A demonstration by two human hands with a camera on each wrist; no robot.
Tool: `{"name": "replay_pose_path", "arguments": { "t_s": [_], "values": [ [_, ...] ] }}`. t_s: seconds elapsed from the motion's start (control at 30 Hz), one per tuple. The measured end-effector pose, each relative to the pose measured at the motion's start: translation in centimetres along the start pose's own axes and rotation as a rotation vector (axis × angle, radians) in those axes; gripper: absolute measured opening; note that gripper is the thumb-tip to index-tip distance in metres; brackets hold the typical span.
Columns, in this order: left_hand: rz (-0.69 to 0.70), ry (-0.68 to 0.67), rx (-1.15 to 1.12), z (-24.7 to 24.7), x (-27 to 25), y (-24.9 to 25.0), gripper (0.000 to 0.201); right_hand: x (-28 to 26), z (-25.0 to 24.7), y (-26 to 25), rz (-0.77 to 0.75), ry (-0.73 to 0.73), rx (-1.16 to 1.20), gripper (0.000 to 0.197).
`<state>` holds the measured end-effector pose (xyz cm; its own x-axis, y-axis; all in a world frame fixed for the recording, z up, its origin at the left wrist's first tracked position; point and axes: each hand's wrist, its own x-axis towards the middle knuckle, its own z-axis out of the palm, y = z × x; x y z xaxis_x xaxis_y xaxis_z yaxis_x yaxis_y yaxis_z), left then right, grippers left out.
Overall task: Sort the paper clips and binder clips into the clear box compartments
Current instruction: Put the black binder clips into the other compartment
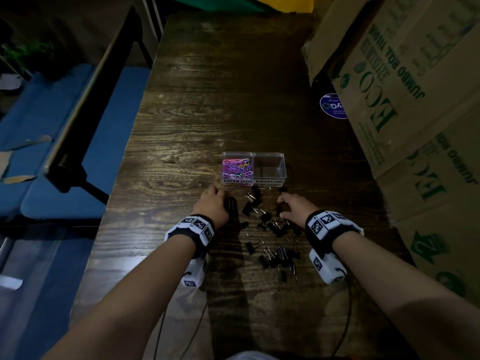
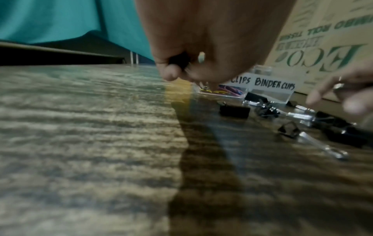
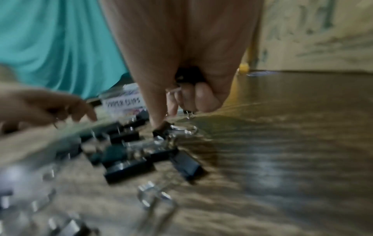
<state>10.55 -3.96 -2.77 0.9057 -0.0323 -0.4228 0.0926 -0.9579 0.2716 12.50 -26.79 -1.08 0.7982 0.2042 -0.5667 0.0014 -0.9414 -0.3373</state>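
While a blue seat (image 1: 65, 141) and a dark stand (image 1: 78, 157) are seen beyond the left edge of the desk (image 1: 207, 87), the wooden surface itself lies bare from that edge up to the hands. The left hand (image 1: 211, 203) is held low just in front of the clear box (image 1: 253, 168), near its left compartment, and in the left wrist view its curled fingers (image 2: 171, 74) are closed round a black binder clip (image 2: 178, 61). The left compartment, labelled for paper clips, is filled with coloured paper clips (image 1: 237, 166); the right one, labelled for binder clips, holds nothing visible. Between the two hands, from the box's front wall back toward the person, loose black binder clips (image 1: 270, 229) are scattered on the desk, some touching one another. The right hand (image 1: 294, 206) is placed at the right side of this scatter, and in the right wrist view a black clip (image 3: 189, 75) is gripped in its curled fingers (image 3: 206, 99). Stacked cardboard cartons (image 1: 415, 100) are crowded along the right edge, with a strip of open desk left between them and the box.
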Motion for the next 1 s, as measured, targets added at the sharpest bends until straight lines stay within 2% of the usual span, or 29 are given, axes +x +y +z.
{"name": "replay_pose_path", "arguments": {
  "t_s": [0.17,0.33,0.43,0.53,0.67,0.77,0.87,1.0],
  "values": [
    [0.104,-0.121,0.087,1.2,-0.2,0.6,0.062,0.4,0.4,0.1,-0.035,-0.016,-0.072,0.039],
    [0.105,-0.148,0.143,1.3,0.2,1.4,0.046,0.7,0.3,-0.2,-0.028,-0.009,-0.059,0.042],
    [0.099,-0.158,0.17,1.5,0.0,1.7,0.047,0.4,0.4,-0.1,-0.043,-0.014,-0.06,0.032],
    [0.065,-0.116,0.19,1.5,0.0,1.4,0.049,-0.2,0.2,-0.2,-0.025,-0.004,-0.032,0.021],
    [0.024,-0.069,0.147,0.9,0.3,1.0,0.04,-0.9,-0.3,-0.4,-0.03,0.029,0.072,0.031],
    [0.077,-0.069,0.118,0.2,0.3,1.4,0.036,-0.8,-0.3,-0.3,-0.038,-0.008,0.148,0.021],
    [0.157,-0.07,0.116,-0.5,0.2,2.4,0.043,-0.6,-0.3,-0.4,-0.031,-0.015,0.184,0.011],
    [0.098,0.005,0.183,-1.2,0.2,4.0,0.031,-0.3,-0.2,-0.8,-0.005,-0.017,0.135,0.013]
  ]
}}
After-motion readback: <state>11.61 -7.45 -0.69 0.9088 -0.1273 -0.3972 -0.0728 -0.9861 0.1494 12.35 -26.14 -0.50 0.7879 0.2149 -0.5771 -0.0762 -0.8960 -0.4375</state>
